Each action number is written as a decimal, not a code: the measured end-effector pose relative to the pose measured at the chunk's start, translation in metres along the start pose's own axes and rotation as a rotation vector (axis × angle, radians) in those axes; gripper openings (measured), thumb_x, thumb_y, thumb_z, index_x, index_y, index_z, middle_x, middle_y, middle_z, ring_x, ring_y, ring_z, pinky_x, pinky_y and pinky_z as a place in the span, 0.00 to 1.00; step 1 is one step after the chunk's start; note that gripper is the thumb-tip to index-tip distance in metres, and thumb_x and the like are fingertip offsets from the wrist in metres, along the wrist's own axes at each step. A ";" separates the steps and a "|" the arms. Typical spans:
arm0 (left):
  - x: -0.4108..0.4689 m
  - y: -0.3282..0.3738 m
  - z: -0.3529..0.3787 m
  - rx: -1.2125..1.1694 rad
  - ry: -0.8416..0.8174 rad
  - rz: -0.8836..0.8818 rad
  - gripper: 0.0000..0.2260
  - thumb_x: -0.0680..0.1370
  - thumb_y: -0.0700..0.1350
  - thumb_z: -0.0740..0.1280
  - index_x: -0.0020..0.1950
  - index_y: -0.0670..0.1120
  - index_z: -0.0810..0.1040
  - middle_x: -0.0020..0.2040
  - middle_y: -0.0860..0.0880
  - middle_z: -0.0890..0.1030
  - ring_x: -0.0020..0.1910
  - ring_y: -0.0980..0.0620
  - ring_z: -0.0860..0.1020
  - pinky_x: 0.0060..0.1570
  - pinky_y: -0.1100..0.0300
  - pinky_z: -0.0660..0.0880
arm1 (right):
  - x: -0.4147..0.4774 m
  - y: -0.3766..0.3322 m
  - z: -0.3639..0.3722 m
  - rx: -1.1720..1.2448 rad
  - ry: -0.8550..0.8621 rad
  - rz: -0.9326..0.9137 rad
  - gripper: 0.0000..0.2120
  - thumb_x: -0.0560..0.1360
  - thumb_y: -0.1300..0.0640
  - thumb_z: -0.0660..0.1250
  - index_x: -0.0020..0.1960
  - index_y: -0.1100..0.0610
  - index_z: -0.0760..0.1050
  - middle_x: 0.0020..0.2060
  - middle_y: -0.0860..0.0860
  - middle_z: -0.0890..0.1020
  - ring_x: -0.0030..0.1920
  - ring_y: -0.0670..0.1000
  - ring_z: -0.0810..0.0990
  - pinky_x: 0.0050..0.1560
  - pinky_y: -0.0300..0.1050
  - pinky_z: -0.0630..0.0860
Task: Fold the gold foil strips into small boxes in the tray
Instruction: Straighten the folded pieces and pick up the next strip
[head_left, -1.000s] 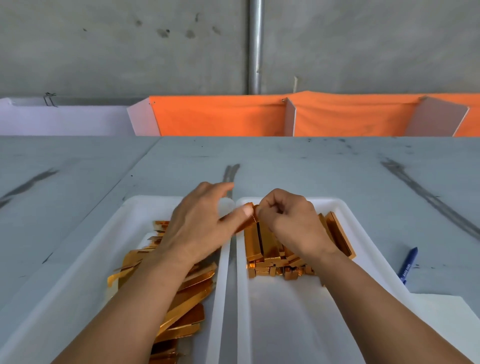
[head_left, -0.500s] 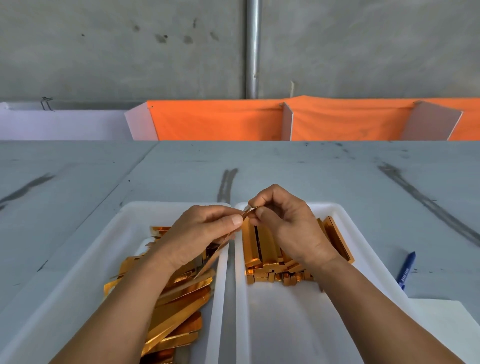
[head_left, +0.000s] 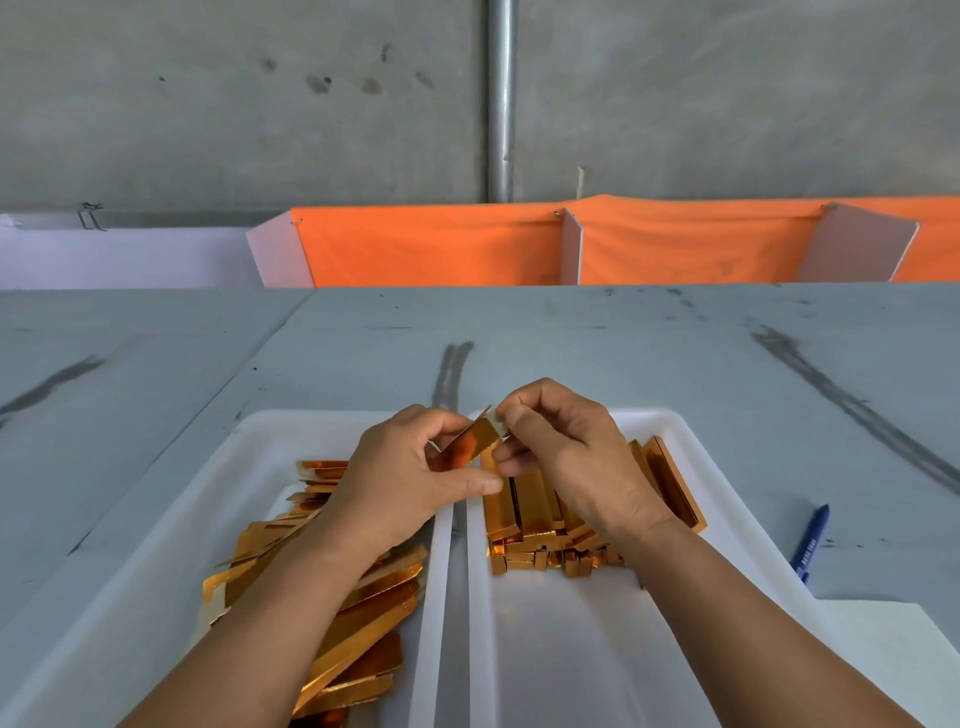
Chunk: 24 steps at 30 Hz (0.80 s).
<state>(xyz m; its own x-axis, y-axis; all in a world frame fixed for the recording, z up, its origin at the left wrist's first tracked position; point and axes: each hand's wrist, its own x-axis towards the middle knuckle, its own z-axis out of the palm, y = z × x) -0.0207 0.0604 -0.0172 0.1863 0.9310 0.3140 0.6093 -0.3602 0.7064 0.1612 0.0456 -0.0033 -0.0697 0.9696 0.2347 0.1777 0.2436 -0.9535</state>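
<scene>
The left hand (head_left: 400, 483) grips a gold strip (head_left: 465, 441) and the right hand (head_left: 566, 457) pinches its far end, above the gap between two white trays near the table's (head_left: 623, 353) near edge. Flat strips (head_left: 358, 623) are heaped in the left tray (head_left: 156, 545). Boxes (head_left: 524, 514) lie in the far half of the right tray (head_left: 727, 493). A blue pen (head_left: 810, 540) lies on the table beside that tray's right edge.

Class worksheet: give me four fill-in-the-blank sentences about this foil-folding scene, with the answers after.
1. The left hand and right hand together hold ____ gold foil strip.
2. The flat strips lie piled in the white tray on the person's ____.
3. The right tray holds the gold boxes that are already ____.
4. The pen on the table is ____.

Answers: one, left, folded, blue
</scene>
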 end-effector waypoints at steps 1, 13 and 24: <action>0.000 0.000 0.001 0.033 -0.004 0.016 0.23 0.62 0.62 0.77 0.54 0.59 0.78 0.46 0.62 0.77 0.46 0.64 0.75 0.40 0.68 0.70 | 0.000 0.000 0.000 0.004 0.005 0.024 0.07 0.82 0.57 0.63 0.48 0.54 0.79 0.36 0.52 0.85 0.40 0.52 0.86 0.50 0.53 0.83; -0.005 0.001 0.004 0.120 0.029 0.095 0.19 0.68 0.65 0.70 0.54 0.58 0.80 0.40 0.62 0.78 0.42 0.61 0.77 0.38 0.69 0.71 | 0.003 0.000 -0.004 0.067 0.024 0.164 0.09 0.82 0.63 0.61 0.51 0.54 0.78 0.32 0.54 0.84 0.33 0.52 0.84 0.41 0.44 0.82; -0.005 0.008 0.006 0.143 0.138 0.028 0.21 0.67 0.69 0.60 0.33 0.52 0.73 0.27 0.52 0.72 0.30 0.54 0.74 0.28 0.63 0.72 | -0.002 0.001 0.002 -0.237 0.193 -0.014 0.05 0.78 0.53 0.69 0.44 0.44 0.78 0.37 0.42 0.81 0.37 0.44 0.81 0.40 0.41 0.81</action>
<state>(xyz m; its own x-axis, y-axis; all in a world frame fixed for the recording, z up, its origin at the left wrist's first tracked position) -0.0115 0.0534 -0.0168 0.1030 0.9003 0.4228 0.7102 -0.3642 0.6025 0.1590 0.0439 -0.0047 0.1096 0.9473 0.3009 0.4033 0.2343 -0.8845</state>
